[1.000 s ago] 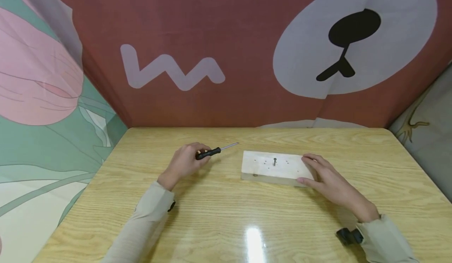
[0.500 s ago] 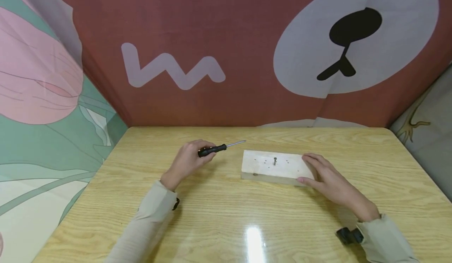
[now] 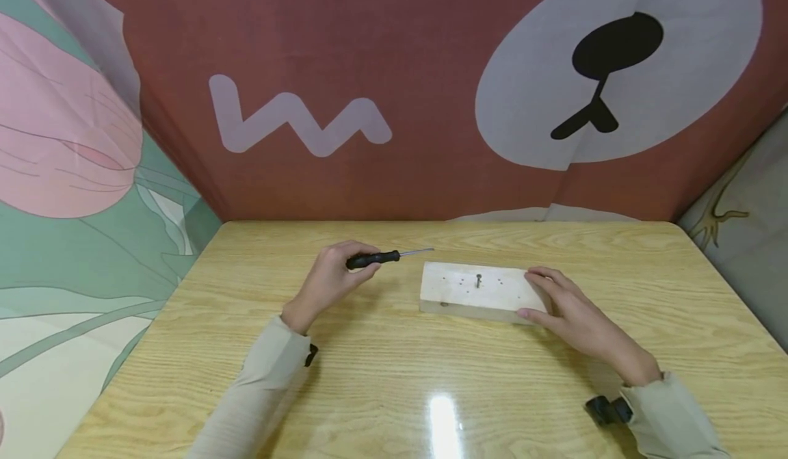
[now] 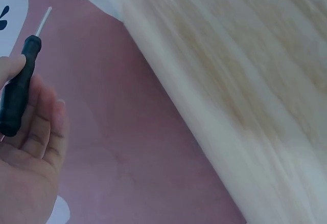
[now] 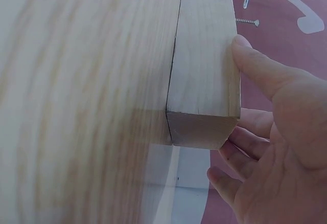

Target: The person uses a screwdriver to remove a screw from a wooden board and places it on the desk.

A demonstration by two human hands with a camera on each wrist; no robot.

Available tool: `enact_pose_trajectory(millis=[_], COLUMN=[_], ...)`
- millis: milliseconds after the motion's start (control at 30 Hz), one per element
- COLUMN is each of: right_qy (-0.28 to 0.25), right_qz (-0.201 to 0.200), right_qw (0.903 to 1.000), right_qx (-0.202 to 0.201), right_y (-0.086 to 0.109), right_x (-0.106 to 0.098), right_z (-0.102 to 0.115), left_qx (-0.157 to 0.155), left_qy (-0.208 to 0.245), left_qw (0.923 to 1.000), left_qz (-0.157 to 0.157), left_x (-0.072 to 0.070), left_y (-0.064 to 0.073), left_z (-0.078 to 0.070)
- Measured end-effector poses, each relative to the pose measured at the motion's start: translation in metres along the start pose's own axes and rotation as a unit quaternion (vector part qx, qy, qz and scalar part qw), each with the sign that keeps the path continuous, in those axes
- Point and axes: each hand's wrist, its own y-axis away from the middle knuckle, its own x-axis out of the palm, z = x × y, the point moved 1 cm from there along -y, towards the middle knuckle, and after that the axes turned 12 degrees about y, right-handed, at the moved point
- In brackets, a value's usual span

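Note:
My left hand (image 3: pixel 329 278) holds a screwdriver (image 3: pixel 374 259) by its black handle, pinched between thumb and fingers. The thin metal shaft points right, its tip above the table near the left end of a pale wooden block (image 3: pixel 455 293). In the left wrist view the thumb lies along the handle (image 4: pixel 18 91). One screw (image 3: pixel 478 280) stands upright in the block's top, among several small holes. At the block's right end my right hand (image 3: pixel 569 315) grips it, thumb at the near edge and fingers at the far side. The right wrist view shows the screw (image 5: pixel 249 22) sticking out beyond the thumb.
The block lies flat on a wood-grain table (image 3: pixel 369 390). Behind the table hangs a red cloth backdrop (image 3: pixel 345 192) with a cartoon face, and a green and pink floral cloth (image 3: pixel 80 254) covers the left side.
My left hand has moved slightly right and up with the screwdriver, whose shaft now lies more level and closer to the block. The right hand and the block have stayed in place.

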Motion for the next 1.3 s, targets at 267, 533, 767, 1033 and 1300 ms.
enact_pose_trajectory(millis=[267,533,767,1033,1300], right_qy=[-0.002,0.0,0.004,0.005,0.008], right_qz=[0.002,-0.001,0.004,0.007,0.004], right_qw=[1.0,1.0,1.0,0.9999,1.0], right_qx=[-0.002,-0.002,0.002,0.006,0.003], right_y=[0.0,0.0,-0.001,-0.001,0.0], right_x=[0.001,0.0,-0.001,-0.001,0.001], right_z=[0.0,0.0,-0.001,-0.001,-0.001], left_qx=[0.032,0.041,0.048,0.058,0.046], left_qy=[0.033,0.075,0.088,0.114,0.137], left_qw=[0.9987,0.9958,0.994,0.9887,0.9861], left_qz=[-0.023,-0.034,-0.042,-0.079,-0.082], left_x=[0.005,0.012,0.019,0.025,0.031], left_y=[-0.004,-0.01,-0.014,-0.018,-0.022], left_z=[-0.006,-0.019,-0.024,-0.031,-0.038])
